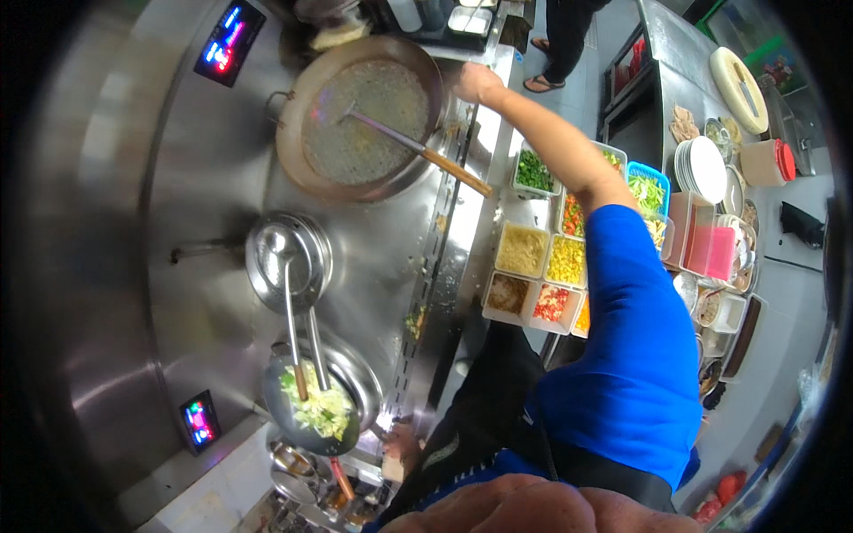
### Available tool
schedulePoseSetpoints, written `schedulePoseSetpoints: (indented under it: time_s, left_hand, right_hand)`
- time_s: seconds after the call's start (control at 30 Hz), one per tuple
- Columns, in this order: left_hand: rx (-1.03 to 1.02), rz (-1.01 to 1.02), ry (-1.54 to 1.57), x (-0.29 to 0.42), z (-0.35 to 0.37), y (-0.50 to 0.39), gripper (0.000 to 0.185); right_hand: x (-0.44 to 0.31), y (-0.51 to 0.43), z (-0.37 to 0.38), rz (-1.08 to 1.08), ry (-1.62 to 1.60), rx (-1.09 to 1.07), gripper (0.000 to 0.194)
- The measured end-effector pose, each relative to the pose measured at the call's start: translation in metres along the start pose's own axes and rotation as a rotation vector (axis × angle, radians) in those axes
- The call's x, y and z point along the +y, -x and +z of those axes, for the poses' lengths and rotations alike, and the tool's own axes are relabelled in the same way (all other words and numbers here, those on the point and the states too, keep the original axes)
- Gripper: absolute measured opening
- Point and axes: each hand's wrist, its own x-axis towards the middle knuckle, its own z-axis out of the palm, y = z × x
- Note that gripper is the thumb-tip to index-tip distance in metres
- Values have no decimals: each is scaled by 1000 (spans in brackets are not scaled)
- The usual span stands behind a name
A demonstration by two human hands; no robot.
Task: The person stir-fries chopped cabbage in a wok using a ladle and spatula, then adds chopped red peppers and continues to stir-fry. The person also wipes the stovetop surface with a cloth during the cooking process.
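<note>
My right hand (478,83), fingers curled, is at the stove's front edge beside the rim of a large wok (291,156). Whether it grips anything there is hidden. Bubbling cloudy liquid (373,143) fills much of the wok. A cooking utensil with a wooden handle (460,173) leans over the wok's rim, its head in the liquid. My left hand (402,445), low at the stove's front edge, is partly hidden by my trouser leg; its grip is unclear. Near it is a dark pan (280,400) with chopped pale-green vegetables (323,410) and a red handle (342,476).
A ladle (288,293) lies across stacked metal bowls or strainers (256,266) between wok and pan. Tubs of chopped ingredients (523,248) stand by my right arm. Behind are plates (706,170) and a round cutting board (730,80) with a knife. Another person's feet (545,82) appear beyond.
</note>
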Motion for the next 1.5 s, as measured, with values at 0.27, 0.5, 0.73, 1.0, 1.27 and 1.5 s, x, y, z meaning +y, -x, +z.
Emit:
schedulePoseSetpoints:
  time_s: [0.27,0.5,0.73,1.0,1.27,1.5]
  left_hand:
    - [62,-83,74,3,10,-1,81]
    - [-61,26,-134,3,14,2,93]
    - [82,49,-91,15,-5,14,87]
    - [163,-68,-4,26,-19,26,77]
    - [37,-33,107,26,-33,28,92]
    - [242,-65,39,24,-33,32,75]
  right_hand:
    - [-1,-8,-69,39,104,-59,41]
    - [-5,7,-24,7,283,-375,38]
    - [1,-46,-32,-146,315,-172,25]
    - [-28,3,-36,374,-26,-649,32]
    - [6,-6,2,292,-205,-357,46]
    - [-49,92,11,464,-345,-635,23]
